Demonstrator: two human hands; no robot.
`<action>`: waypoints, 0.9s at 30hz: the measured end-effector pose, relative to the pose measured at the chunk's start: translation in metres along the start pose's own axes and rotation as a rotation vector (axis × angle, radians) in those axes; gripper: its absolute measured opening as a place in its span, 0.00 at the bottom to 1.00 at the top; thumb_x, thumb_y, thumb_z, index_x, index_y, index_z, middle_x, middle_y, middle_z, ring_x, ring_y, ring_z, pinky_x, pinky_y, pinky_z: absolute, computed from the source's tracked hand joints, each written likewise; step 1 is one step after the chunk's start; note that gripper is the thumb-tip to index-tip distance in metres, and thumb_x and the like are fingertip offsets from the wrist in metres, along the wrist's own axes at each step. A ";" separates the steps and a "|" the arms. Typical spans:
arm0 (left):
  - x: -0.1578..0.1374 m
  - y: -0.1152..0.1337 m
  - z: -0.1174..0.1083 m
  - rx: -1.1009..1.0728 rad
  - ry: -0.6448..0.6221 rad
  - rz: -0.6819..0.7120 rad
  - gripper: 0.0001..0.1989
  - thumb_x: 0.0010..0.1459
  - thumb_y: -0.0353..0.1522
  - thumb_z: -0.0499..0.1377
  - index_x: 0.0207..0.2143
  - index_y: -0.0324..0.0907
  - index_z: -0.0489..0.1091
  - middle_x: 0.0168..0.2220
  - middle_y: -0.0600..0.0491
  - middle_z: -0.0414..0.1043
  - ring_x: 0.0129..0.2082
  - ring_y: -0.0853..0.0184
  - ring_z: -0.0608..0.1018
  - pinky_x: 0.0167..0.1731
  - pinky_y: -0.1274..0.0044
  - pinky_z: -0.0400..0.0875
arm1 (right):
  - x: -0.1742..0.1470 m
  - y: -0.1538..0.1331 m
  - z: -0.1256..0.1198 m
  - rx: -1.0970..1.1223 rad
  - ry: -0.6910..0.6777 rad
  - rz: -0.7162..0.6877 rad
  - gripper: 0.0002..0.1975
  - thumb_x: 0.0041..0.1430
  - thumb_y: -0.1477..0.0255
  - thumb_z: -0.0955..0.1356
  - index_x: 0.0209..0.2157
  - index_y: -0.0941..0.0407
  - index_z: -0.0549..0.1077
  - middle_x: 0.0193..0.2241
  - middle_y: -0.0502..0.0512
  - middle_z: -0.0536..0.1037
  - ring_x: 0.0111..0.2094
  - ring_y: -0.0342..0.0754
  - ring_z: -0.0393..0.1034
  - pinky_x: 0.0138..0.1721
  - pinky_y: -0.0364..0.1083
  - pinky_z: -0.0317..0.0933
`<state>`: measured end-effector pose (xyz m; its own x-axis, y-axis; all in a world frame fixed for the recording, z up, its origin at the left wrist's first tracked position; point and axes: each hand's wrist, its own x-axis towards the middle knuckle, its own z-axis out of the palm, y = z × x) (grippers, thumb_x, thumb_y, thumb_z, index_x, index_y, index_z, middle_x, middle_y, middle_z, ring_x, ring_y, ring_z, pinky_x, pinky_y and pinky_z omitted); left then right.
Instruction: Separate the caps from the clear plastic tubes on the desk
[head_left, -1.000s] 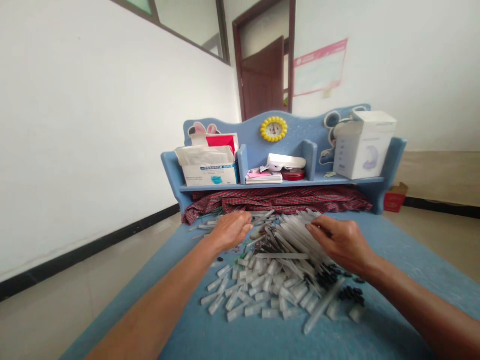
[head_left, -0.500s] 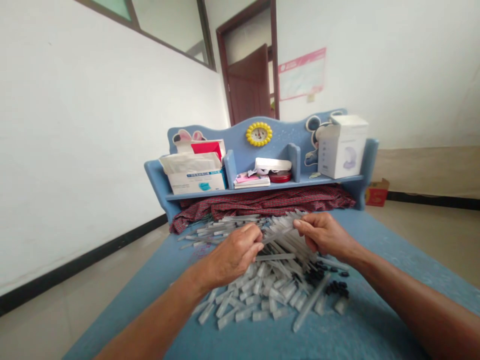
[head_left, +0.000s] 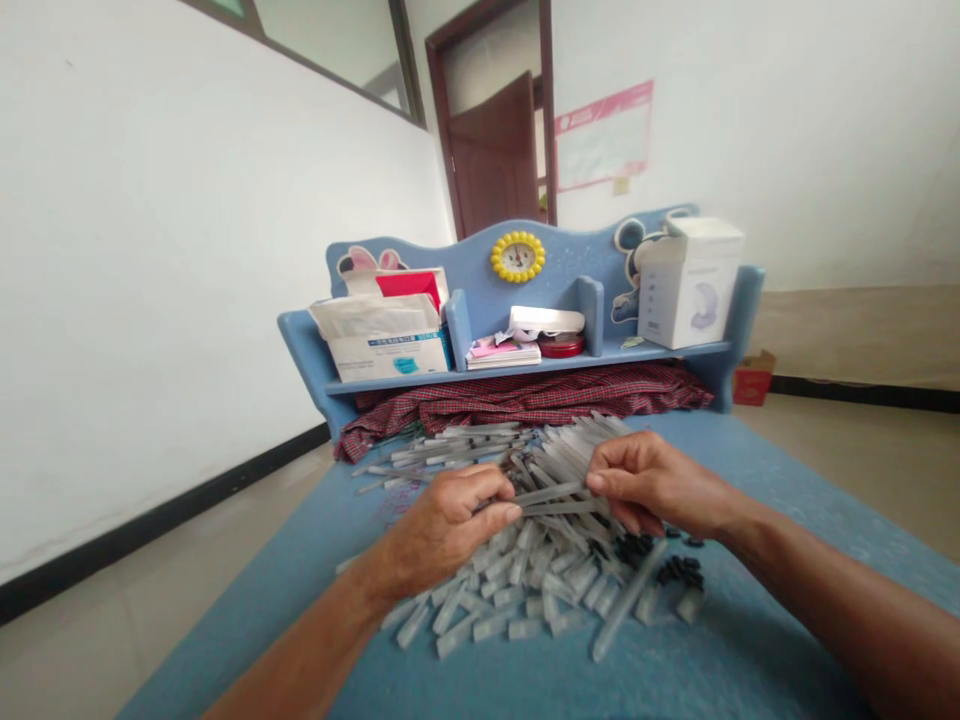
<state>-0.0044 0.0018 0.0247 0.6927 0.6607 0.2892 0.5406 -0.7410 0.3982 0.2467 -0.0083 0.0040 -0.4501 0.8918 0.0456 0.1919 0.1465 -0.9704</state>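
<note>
My left hand is closed in a pinch at one end of a translucent pen barrel. At the barrel's other end, the thumb and fingers of my right hand grip it. Another pale barrel lies just below; I cannot tell whether my left thumb touches it. Beneath and in front of my hands spreads a heap of translucent pen caps. Small black plugs lie to the right of the caps. Behind my hands is a pile of pen barrels.
Thin pens with dark bits lie at the back left of the blue tabletop. A loose barrel rests at front right. Checked cloth is bunched under a shelf holding a mask box and a white box.
Both hands have come slightly lower in view, still holding the barrel between them. The left thumb now points along the barrel. The view has shifted a little.
</note>
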 end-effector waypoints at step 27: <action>0.004 0.005 -0.002 -0.035 -0.038 -0.100 0.10 0.58 0.32 0.51 0.27 0.39 0.68 0.25 0.57 0.66 0.28 0.70 0.70 0.30 0.81 0.61 | 0.000 -0.001 0.003 -0.048 0.032 0.009 0.15 0.58 0.59 0.65 0.28 0.56 0.63 0.13 0.44 0.70 0.08 0.35 0.57 0.09 0.34 0.45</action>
<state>-0.0003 0.0008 0.0295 0.6541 0.7255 0.2140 0.5910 -0.6668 0.4541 0.2439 -0.0098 0.0044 -0.4201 0.9063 0.0455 0.2374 0.1582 -0.9584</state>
